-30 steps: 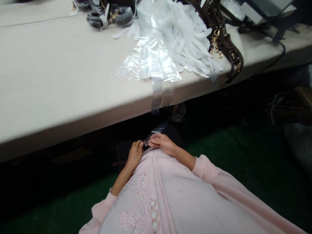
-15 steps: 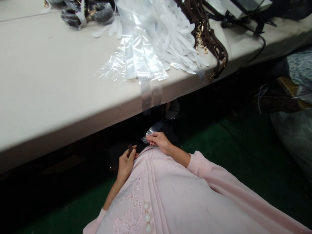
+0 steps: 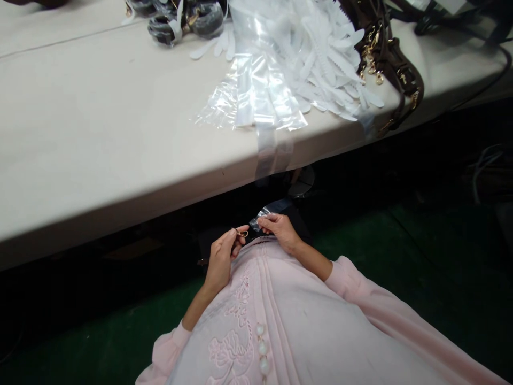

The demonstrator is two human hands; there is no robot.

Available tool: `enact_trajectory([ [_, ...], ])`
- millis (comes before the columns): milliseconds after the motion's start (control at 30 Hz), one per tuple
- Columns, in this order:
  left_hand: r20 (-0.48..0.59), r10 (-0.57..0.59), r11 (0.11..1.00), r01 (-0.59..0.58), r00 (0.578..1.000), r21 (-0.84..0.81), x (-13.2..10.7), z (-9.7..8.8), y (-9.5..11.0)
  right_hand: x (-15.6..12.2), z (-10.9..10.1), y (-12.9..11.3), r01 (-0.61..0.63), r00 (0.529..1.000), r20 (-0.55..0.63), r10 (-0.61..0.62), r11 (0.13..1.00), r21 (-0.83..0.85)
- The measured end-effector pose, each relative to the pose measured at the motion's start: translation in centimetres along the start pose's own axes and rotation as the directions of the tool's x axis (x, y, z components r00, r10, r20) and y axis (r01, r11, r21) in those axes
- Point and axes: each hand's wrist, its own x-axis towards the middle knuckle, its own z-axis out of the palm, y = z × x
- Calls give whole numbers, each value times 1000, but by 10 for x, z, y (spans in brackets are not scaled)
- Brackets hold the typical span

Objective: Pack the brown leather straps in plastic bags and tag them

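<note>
Low in front of my body, my left hand [image 3: 221, 256] pinches a small gold snap hook [image 3: 242, 233]. Whatever strap it belongs to is mostly hidden by the fingers. My right hand [image 3: 284, 233] is closed on a thin clear plastic bag [image 3: 264, 210], with thumb and forefinger at its near end. The hook and the bag are close together but apart. Both hands are below the table's front edge, over my pink clothing.
On the pale-covered table [image 3: 100, 139] lie clear plastic sleeves [image 3: 256, 91], a heap of white strips [image 3: 324, 64] and dark brown straps [image 3: 404, 67] with gold hooks. Plastic-wrapped dark coils [image 3: 204, 21] sit farther back. Below is a green floor [image 3: 360, 262].
My left hand has risen and turned toward the right hand, bringing the gold hook into sight where a brown strap end showed before. The right hand keeps the bag. The view has shifted left.
</note>
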Motion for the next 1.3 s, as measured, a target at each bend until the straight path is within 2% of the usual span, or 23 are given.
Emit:
enact_trajectory([
  [133, -21, 28, 998, -29, 999, -61, 2, -1, 0, 0, 2, 0, 32, 999, -1, -32, 999, -29],
  [233, -7, -22, 993, 21, 1000, -113, 2, -2, 0, -1, 4, -1, 40, 999, 1, -40, 999, -34],
  [333, -7, -67, 991, 66, 998, -120, 2, 0, 0, -3, 5, -3, 39, 999, 3, -39, 999, 3],
  [567, -44, -71, 983, 63, 996, -171, 3, 3, 1, -3, 5, -3, 28, 999, 20, -30, 994, 104],
  [767, 23, -135, 963, 137, 991, -231, 4, 5, 0, -7, 11, -7, 74, 997, 31, -75, 997, 36],
  [900, 77, -165, 926, 182, 983, -331, 5, 4, 1, -6, 11, -8, 125, 992, 17, -125, 992, -13],
  [1067, 80, -181, 889, 197, 980, -414, 6, 1, 2, -1, 6, -7, 190, 980, -57, -192, 981, -49],
  [1300, 118, -195, 869, 227, 974, -440, 6, 1, 2, -2, 8, -6, 190, 979, -57, -195, 978, -89],
])
